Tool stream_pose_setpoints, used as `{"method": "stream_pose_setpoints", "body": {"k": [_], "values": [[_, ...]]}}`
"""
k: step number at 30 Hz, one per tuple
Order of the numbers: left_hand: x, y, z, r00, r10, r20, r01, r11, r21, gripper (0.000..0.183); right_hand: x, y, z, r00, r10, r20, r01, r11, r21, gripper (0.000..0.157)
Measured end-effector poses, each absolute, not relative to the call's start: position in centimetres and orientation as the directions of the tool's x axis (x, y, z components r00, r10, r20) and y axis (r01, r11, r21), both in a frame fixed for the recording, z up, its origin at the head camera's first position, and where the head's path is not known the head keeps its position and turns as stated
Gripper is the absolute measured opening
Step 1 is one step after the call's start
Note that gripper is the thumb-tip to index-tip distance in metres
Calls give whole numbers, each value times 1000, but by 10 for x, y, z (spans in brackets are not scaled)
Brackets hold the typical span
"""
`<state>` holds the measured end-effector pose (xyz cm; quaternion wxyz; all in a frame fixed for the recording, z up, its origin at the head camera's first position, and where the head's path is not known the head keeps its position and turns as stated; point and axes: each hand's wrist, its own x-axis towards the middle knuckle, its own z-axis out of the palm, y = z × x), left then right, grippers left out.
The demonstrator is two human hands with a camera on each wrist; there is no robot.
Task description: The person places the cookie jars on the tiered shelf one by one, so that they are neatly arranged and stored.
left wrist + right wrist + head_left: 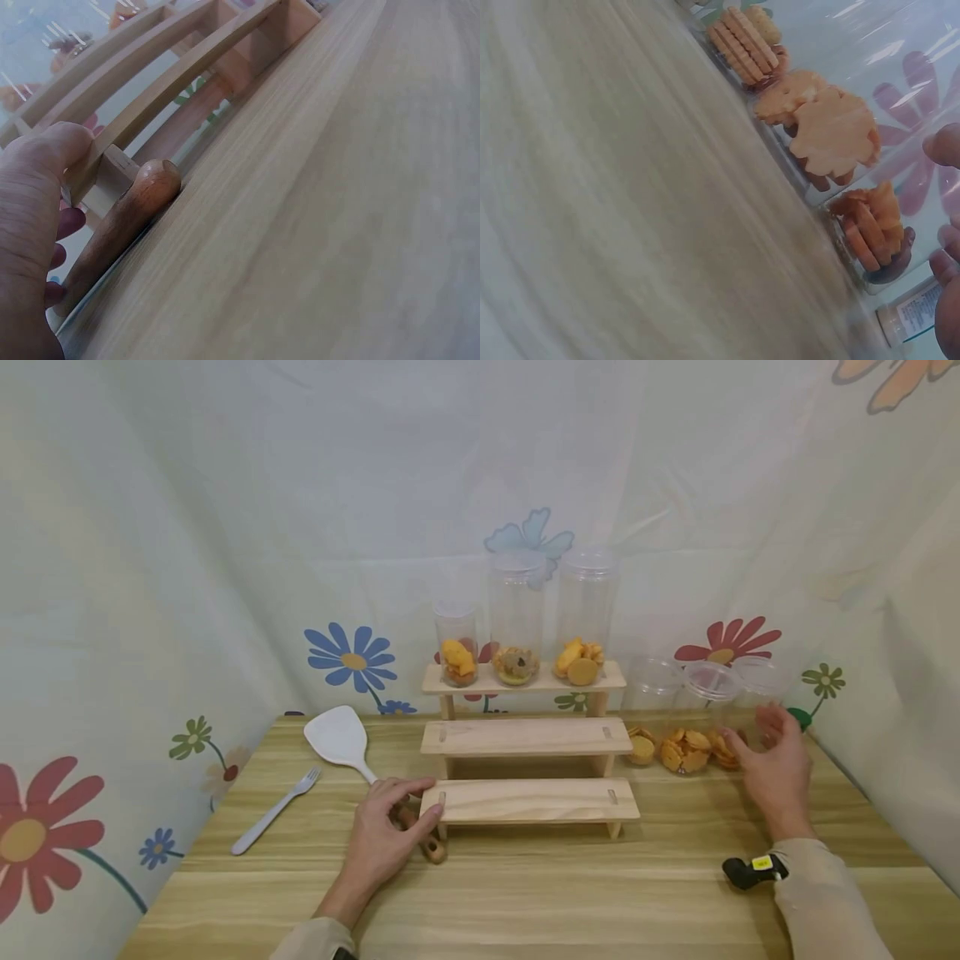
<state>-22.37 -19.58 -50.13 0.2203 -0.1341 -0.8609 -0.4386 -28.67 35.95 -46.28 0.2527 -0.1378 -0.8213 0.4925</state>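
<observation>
Hanging behind everything, a pale curtain is printed with large flowers. Below it, a wood-grain table is shown. On the table, a three-tier wooden stand is placed, its shelves stepped upward toward the back. To the stand's left, a white-bladed spatula is laid, the end of its brown handle set beside the stand's leg. On the top shelf, one short clear jar and two tall clear jars are lined up. On the table, just right of the stand, three more clear jars are grouped closely. The lowest shelf's left end is gripped between thumb and fingers by the left hand. By the right hand, the rightmost jar is flanked, thumb and fingers spread apart; whether it is touched or gripped cannot be told. Left of the spatula, a pale fork is laid, tines pointing away. Beside the rightmost jar, a small labelled container is partly seen. In the bottom of each jar, golden biscuits are gathered.
</observation>
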Motion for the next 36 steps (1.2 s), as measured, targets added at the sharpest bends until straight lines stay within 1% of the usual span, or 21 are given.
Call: {"method": "stream_pose_setpoints", "body": {"k": [6,16,19,24,26,29,36], "values": [[-223,-196,-502,-870,36,491,420,576,701,38,-282,360,-450,-822,502,268,-24,439,-898,83],[-225,-198,-505,-862,40,506,432,582,689,38,-273,358,-422,-759,571,313,-28,452,-891,75],[-225,-198,-505,-860,43,509,435,583,687,37,-267,359,-415,-726,600,335,-43,447,-894,71],[-225,-197,-505,-860,43,509,437,579,688,38,-260,360,-399,-664,636,392,-106,439,-892,58],[-225,-197,-504,-859,43,510,438,576,690,38,-257,360,-390,-653,642,401,-125,430,-894,56],[-225,-197,-503,-858,45,512,441,575,689,38,-250,355,-375,-638,652,410,-143,424,-895,57],[-225,-196,-503,-858,49,511,440,582,684,38,-232,338,-345,-570,658,492,-177,486,-856,61]]}}
